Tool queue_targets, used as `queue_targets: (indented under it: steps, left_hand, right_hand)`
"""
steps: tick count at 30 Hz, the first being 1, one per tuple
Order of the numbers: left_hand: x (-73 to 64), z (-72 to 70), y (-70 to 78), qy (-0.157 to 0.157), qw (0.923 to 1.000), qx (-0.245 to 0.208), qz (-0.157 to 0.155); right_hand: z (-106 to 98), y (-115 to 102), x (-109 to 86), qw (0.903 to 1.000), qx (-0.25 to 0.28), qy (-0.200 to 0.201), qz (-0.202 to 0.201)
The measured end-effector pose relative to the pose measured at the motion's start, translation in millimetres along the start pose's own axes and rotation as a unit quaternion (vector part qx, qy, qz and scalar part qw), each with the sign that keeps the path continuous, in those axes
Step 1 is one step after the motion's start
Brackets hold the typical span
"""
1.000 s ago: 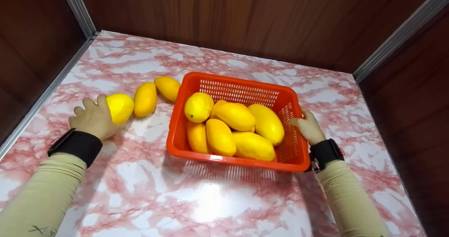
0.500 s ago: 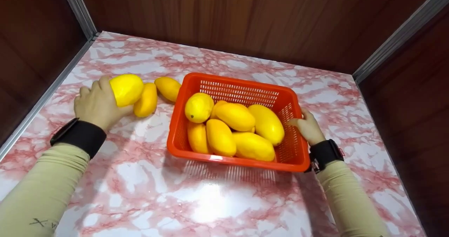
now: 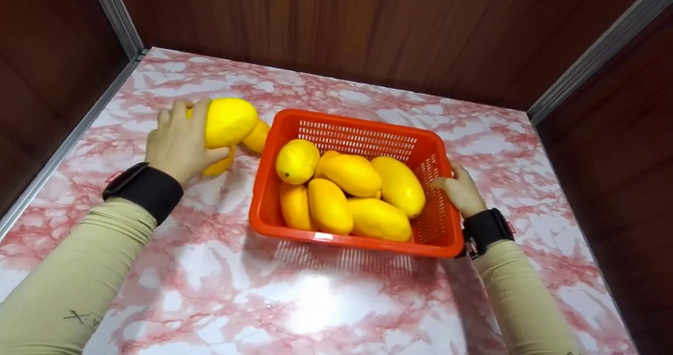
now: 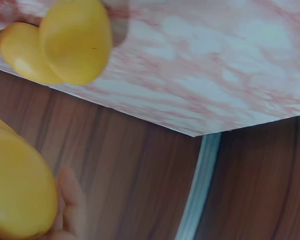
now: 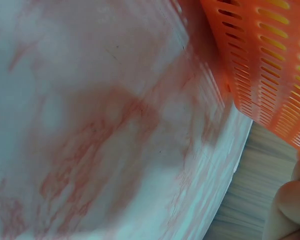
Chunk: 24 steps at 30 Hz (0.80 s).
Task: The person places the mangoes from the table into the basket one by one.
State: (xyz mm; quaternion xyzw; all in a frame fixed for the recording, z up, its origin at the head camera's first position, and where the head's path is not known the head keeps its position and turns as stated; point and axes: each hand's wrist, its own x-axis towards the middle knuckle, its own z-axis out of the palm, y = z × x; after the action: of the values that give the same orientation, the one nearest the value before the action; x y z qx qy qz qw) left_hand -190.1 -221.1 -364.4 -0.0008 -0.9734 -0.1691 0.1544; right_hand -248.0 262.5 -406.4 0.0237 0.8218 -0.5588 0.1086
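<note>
My left hand grips a yellow mango and holds it up over the table, left of the basket. In the left wrist view this mango fills the lower left corner, with a finger along its side. Two more mangoes lie on the table: one partly hidden under the left hand, another against the basket's left side. The red plastic basket carries several mangoes. My right hand grips its right rim, thumb inside; in the right wrist view curled fingers show beside the slotted wall.
The table has a pink-and-white marbled top. Dark wood-grain panels enclose it at the back and both sides, with metal strips at the corners.
My left hand has lifted the mango off the table and carried it right and away from me, over the loose mangoes. The right hand and the basket stay in place.
</note>
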Motion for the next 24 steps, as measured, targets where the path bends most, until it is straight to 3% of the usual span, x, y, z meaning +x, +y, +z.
queue_targets:
  steps: [7, 16, 24]
  left_hand:
    - [8.5, 6.1, 19.3, 0.027, 0.998, -0.003, 0.056]
    - [16.9, 14.5, 42.9, 0.006, 0.9959, -0.008, 0.09]
    - [25.6, 21.3, 68.6, -0.009, 0.9898, 0.014, 0.142]
  right_hand:
    - [-3.0, 12.4, 10.6, 1.0, -0.002, 0.006, 0.007]
    - [-0.5, 12.0, 9.2, 0.9999, -0.014, 0.007, -0.005]
    - [-1.8, 12.2, 9.2, 0.9999, -0.006, 0.007, -0.004]
